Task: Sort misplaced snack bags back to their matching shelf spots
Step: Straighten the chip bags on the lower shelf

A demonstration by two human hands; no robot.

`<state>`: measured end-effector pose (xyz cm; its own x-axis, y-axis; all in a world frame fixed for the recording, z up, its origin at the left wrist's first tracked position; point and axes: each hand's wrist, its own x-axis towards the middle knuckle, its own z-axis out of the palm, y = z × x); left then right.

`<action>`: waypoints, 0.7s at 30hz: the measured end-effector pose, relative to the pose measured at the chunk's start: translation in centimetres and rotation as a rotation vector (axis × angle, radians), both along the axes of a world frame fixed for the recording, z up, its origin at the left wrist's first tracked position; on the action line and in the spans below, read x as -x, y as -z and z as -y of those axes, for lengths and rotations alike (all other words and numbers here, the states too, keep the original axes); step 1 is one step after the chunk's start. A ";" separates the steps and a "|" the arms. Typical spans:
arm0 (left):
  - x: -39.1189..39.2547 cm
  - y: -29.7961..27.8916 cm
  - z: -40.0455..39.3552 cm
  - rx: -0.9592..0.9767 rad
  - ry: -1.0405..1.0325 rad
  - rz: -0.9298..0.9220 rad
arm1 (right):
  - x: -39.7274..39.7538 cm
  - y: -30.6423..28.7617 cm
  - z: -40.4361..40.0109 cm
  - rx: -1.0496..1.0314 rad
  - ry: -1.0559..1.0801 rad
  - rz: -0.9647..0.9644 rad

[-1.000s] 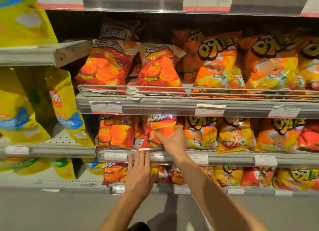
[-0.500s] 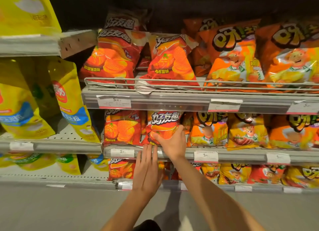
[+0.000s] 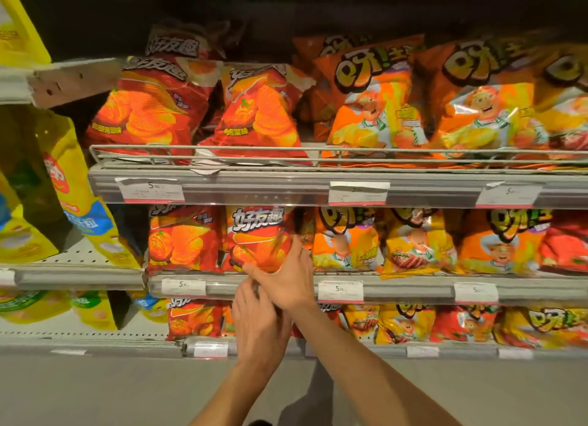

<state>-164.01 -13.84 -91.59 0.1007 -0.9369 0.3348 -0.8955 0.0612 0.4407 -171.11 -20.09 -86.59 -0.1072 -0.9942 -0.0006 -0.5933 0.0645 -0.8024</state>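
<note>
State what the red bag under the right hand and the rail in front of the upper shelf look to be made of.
Red bag: glossy printed plastic film, probably; it shows sheen and creases. Wire rail: thin metal rod, likely, grey and dull; the coating can't be told.

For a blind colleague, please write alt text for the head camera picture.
A person's right hand grips the lower edge of a red chip bag on the middle shelf, and the left hand sits just below it. Red and orange snack bags fill the shelves, with yellow bags to the left.
</note>
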 end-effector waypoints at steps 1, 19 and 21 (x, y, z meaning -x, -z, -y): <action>1.1 -0.2 0.0 -0.021 -0.031 -0.094 | 0.9 0.2 -0.6 0.010 -0.020 0.010; 21.0 -2.2 -3.6 -0.043 -0.125 -0.560 | 32.2 2.9 -8.4 0.092 0.249 0.196; 22.8 -3.1 -3.5 -0.041 -0.151 -0.557 | 35.2 2.1 -8.2 0.098 0.300 0.163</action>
